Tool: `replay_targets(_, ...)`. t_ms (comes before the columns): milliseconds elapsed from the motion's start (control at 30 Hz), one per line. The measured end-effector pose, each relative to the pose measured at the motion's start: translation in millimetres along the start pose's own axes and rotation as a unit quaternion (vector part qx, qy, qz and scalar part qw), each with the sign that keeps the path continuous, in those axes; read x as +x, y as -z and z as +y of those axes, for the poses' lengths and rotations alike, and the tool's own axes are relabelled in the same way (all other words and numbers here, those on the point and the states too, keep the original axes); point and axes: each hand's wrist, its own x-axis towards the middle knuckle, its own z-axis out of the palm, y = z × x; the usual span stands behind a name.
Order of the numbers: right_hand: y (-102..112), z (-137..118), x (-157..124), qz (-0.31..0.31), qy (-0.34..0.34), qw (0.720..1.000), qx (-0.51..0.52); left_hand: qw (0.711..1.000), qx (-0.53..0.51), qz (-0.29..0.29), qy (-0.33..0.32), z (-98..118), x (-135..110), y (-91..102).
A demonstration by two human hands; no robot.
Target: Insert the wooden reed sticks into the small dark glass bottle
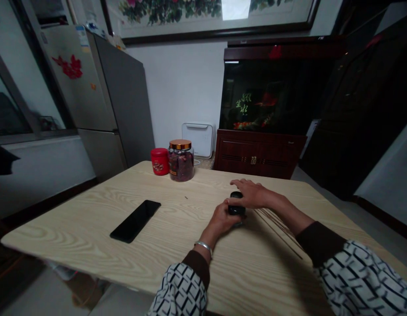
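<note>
A small, glossy black round container [236,209] stands on the wooden table, with my left hand [222,217] wrapped around its lower part. Over its top reaches my right hand [252,194], its thumb lying across the container's near side. The right fingers are stretched out past the far side, and the dark top shows between thumb and fingers. Whether those fingers touch the container is unclear. Several thin brown sticks [282,230] lie on the table, partly hidden beneath my right forearm. Parts of the container are covered by both hands.
A black phone [135,221] lies flat on the table [91,219] to the left. At the far edge stand a red canister [160,161] and a clear jar [181,164] with a copper-coloured lid. Beyond are a refrigerator [124,87] and a fish tank [259,96].
</note>
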Motion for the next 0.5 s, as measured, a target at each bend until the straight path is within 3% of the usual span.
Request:
replay_targets(100, -2, -10, 1, -0.011, -0.076, 0.991, -0.113, 1.0, 0.013, 0.004, 0.017, -1, 1, -0.5)
replay_targets(167, 0, -9, 0, -0.036, -0.034, 0.994, -0.102, 1.0, 0.017, 0.017, 0.013, 0, 0, 0.9)
replay_targets(300, 5, 1, -2, -0.06, 0.086, 0.994, 0.017, 1.0, 0.011, 0.01, -0.003, -2, -1, 3.0)
replay_targets(367, 5, 1, -2, -0.041, 0.055, 0.998, 0.014, 1.0, -0.001, 0.003, -0.009, -3, -1, 2.1)
replay_targets(500, 4, -5, 0, -0.038, -0.069, 0.995, -0.062, 1.0, 0.008, 0.009, -0.006, -4, 0, 0.1)
